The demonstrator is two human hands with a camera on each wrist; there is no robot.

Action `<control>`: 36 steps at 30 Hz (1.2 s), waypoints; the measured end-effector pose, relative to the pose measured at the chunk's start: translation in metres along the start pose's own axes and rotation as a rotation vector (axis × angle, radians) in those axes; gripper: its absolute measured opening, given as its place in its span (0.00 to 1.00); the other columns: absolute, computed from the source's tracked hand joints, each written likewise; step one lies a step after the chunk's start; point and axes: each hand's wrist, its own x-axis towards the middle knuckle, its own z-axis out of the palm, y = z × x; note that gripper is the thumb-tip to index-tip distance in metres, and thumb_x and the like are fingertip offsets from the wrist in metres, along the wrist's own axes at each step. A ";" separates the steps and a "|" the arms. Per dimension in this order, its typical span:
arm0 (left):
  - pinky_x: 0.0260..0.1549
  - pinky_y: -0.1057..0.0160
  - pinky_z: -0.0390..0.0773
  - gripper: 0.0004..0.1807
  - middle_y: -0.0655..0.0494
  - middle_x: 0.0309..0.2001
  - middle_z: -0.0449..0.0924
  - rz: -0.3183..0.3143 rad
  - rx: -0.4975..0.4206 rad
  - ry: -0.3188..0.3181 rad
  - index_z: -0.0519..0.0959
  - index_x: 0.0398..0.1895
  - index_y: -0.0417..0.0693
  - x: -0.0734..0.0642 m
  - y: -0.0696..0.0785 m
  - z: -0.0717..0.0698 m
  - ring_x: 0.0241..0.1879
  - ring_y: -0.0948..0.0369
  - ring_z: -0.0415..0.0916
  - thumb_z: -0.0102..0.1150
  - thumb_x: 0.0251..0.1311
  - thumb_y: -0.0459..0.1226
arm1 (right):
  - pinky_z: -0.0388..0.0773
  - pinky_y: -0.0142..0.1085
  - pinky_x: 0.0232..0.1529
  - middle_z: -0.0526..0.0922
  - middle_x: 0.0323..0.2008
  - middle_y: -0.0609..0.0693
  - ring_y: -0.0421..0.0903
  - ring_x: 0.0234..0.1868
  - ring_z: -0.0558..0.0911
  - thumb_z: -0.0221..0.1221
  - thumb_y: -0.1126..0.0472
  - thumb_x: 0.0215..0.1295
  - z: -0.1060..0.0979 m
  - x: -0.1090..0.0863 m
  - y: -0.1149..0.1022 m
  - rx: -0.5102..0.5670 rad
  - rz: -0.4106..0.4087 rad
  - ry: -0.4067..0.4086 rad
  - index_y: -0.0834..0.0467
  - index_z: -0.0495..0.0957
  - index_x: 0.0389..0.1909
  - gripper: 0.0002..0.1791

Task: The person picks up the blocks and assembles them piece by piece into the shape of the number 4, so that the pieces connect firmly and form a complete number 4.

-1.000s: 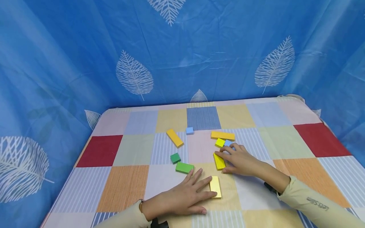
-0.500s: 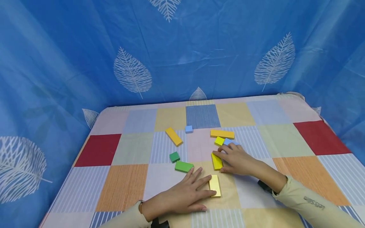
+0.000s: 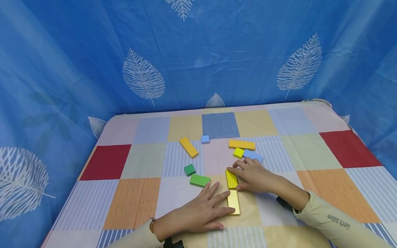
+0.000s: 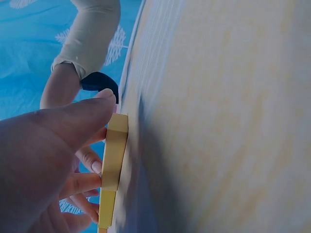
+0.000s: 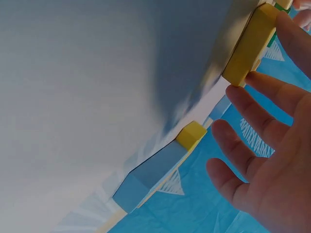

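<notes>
On the patchwork cloth, my left hand point(image 3: 195, 215) lies with fingers spread, fingertips resting along the left side and front of a pale yellow block point(image 3: 234, 203). Just beyond, my right hand point(image 3: 255, 175) pinches a brighter yellow block point(image 3: 231, 179), its thumb at the near right side and its index finger at the far end. The two blocks stand end to end, nearly in one line; the left wrist view shows the pale block point(image 4: 115, 153) right up against the yellow one point(image 4: 107, 208). A light green block point(image 3: 199, 180) lies by the left fingertips.
A dark green cube point(image 3: 189, 169) sits behind the light green block. Farther back lie an orange block point(image 3: 188, 147), a small blue block point(image 3: 205, 139), another orange block point(image 3: 242, 145), a small yellow block point(image 3: 238, 152) and a blue block point(image 3: 252, 155). Blue curtains point(image 3: 198, 62) surround the table.
My right hand has slid the yellow block left and toward me, up to the pale yellow block's far end, uncovering more of the blue block. My left hand has stayed in place.
</notes>
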 end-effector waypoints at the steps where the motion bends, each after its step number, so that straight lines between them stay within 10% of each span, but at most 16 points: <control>1: 0.62 0.39 0.52 0.26 0.49 0.70 0.51 -0.002 -0.002 -0.002 0.62 0.65 0.66 0.000 0.000 0.000 0.68 0.39 0.45 0.37 0.65 0.57 | 0.65 0.46 0.42 0.73 0.51 0.49 0.49 0.47 0.68 0.61 0.44 0.53 0.000 0.000 0.000 0.000 -0.001 -0.001 0.53 0.70 0.59 0.33; 36: 0.61 0.38 0.52 0.24 0.50 0.67 0.58 0.013 0.010 0.015 0.68 0.61 0.65 -0.002 0.002 -0.003 0.68 0.41 0.48 0.39 0.64 0.57 | 0.65 0.45 0.42 0.74 0.50 0.46 0.46 0.44 0.69 0.58 0.51 0.59 0.000 -0.006 -0.010 0.004 -0.045 0.015 0.51 0.71 0.59 0.25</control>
